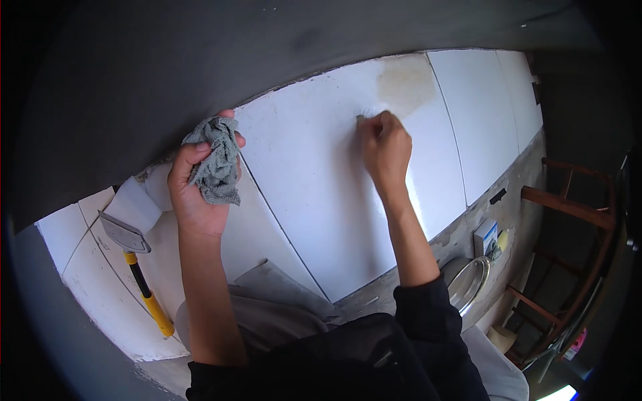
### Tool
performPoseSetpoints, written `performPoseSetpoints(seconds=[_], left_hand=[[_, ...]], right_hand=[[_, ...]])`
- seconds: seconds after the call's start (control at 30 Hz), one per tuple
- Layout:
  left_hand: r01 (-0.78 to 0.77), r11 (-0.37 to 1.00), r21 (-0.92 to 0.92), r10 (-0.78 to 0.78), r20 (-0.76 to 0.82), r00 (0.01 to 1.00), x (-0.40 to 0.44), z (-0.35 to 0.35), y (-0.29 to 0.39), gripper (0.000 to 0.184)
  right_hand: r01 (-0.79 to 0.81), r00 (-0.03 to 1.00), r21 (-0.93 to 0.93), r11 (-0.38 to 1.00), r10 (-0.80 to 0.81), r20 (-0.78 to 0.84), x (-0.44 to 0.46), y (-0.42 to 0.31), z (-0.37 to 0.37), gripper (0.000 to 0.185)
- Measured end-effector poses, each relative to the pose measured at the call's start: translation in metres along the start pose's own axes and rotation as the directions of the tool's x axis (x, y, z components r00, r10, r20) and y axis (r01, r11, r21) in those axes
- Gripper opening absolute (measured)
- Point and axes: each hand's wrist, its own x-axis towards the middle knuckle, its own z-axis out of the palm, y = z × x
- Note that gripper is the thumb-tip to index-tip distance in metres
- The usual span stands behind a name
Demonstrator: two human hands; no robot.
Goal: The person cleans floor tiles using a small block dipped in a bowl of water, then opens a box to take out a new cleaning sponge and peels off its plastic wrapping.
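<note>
A crumpled grey-green cloth point(217, 164) is held in my left hand point(194, 190), the fingers wrapped round it, near the dark wall at the left. My right hand point(388, 150) is closed in a pinch over the large white tile point(314, 174). A small greenish thing point(361, 121) shows at its fingertips, too small to name. Just beyond that hand, a wet mark lies on the tile, beside a beige stain point(406, 81) near the tile's far edge.
A scraper with a yellow and black handle point(148, 294) lies at the left by a white block point(132, 206). At the right are a blue and white box point(486, 237), a clear round dish point(469, 286), a black piece point(497, 196) and a brown wooden frame point(568, 206).
</note>
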Motion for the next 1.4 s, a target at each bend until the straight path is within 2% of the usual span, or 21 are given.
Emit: performPoseSetpoints(seconds=[0.03, 0.13, 0.2, 0.27, 0.37, 0.5, 0.6, 0.67, 0.7, 0.8, 0.83, 0.93, 1.07, 1.1, 1.2, 1.23, 1.33, 1.4], left_hand=[[0.010, 1.000, 0.008, -0.010, 0.003, 1.000, 0.000, 0.000, -0.001, 0.048], [0.025, 0.998, 0.058, -0.027, 0.035, 0.999, -0.002, 0.002, -0.004, 0.048], [0.032, 0.994, 0.107, -0.039, 0.063, 0.997, -0.006, 0.004, -0.003, 0.047], [-0.005, 0.995, 0.095, 0.002, 0.034, 0.999, -0.007, 0.007, -0.002, 0.047], [0.002, 0.998, 0.059, -0.004, 0.034, 0.999, -0.005, 0.005, -0.001, 0.047], [0.030, 0.997, 0.072, -0.037, 0.102, 0.994, -0.002, -0.001, 0.000, 0.046], [-0.032, 0.997, 0.075, 0.032, 0.003, 0.999, -0.008, 0.013, -0.002, 0.046], [-0.036, 0.997, 0.070, 0.035, 0.008, 0.999, -0.006, 0.009, 0.000, 0.046], [-0.028, 0.998, 0.062, 0.027, 0.004, 1.000, -0.005, 0.006, 0.000, 0.046], [-0.020, 0.999, 0.051, 0.019, 0.019, 1.000, -0.003, 0.006, -0.001, 0.046], [-0.039, 0.997, 0.063, 0.036, 0.044, 0.998, -0.006, 0.008, 0.004, 0.046], [-0.019, 0.996, 0.087, 0.015, 0.040, 0.999, -0.007, 0.005, 0.001, 0.047], [-0.011, 0.994, 0.106, 0.005, 0.052, 0.999, -0.007, 0.004, 0.007, 0.049], [0.006, 0.995, 0.103, -0.013, 0.067, 0.998, -0.006, 0.002, 0.008, 0.049], [-0.017, 0.991, 0.129, 0.008, 0.071, 0.997, -0.006, 0.007, 0.005, 0.049], [-0.026, 0.991, 0.128, 0.018, 0.059, 0.998, -0.007, 0.008, 0.004, 0.049], [-0.041, 0.991, 0.127, 0.038, 0.032, 0.999, -0.006, 0.013, 0.000, 0.048], [-0.059, 0.989, 0.137, 0.058, 0.013, 0.998, -0.008, 0.011, 0.002, 0.048]], right_hand=[[-0.015, 0.998, -0.005, 1.000, 0.015, 0.063, -0.016, 0.000, -0.004, 0.011], [0.030, 0.999, 0.032, 0.999, -0.031, 0.044, -0.013, 0.000, -0.006, 0.009], [0.024, 1.000, 0.054, 0.998, -0.024, -0.009, 0.019, 0.002, -0.001, 0.009], [-0.058, 0.998, 0.070, 0.996, 0.060, -0.025, 0.052, 0.002, 0.004, 0.008], [-0.009, 0.998, 0.022, 1.000, 0.011, -0.061, 0.046, 0.004, 0.007, 0.008], [0.086, 0.994, 0.049, 0.995, -0.089, 0.059, 0.016, 0.003, -0.003, 0.013], [0.055, 0.998, 0.006, 0.998, -0.055, -0.018, 0.063, 0.006, 0.001, 0.013], [-0.048, 0.999, 0.049, 0.998, 0.049, -0.016, 0.099, 0.007, 0.005, 0.013], [-0.033, 0.997, 0.015, 0.999, 0.034, -0.063, 0.093, 0.007, 0.011, 0.013], [0.139, 0.990, -0.029, 0.990, -0.138, 0.038, 0.055, 0.004, 0.008, 0.013], [0.163, 0.985, 0.040, 0.986, -0.165, 0.045, 0.046, 0.000, 0.002, 0.013], [0.130, 0.991, 0.057, 0.990, -0.131, 0.013, 0.073, 0.004, 0.000, 0.013], [-0.023, 0.997, 0.010, 1.000, 0.023, -0.074, 0.101, -0.001, 0.006, 0.013], [-0.024, 0.996, 0.033, 0.999, 0.026, -0.085, 0.094, -0.003, 0.007, 0.011], [0.141, 0.990, 0.006, 0.990, -0.141, 0.009, 0.077, -0.006, 0.010, 0.010], [0.125, 0.990, 0.047, 0.991, -0.127, 0.057, 0.082, -0.006, 0.003, 0.011], [0.088, 0.995, 0.005, 0.996, -0.088, -0.036, 0.111, 0.001, 0.003, 0.011], [0.028, 0.999, 0.052, 0.998, -0.026, -0.035, 0.107, -0.002, 0.006, 0.011]])
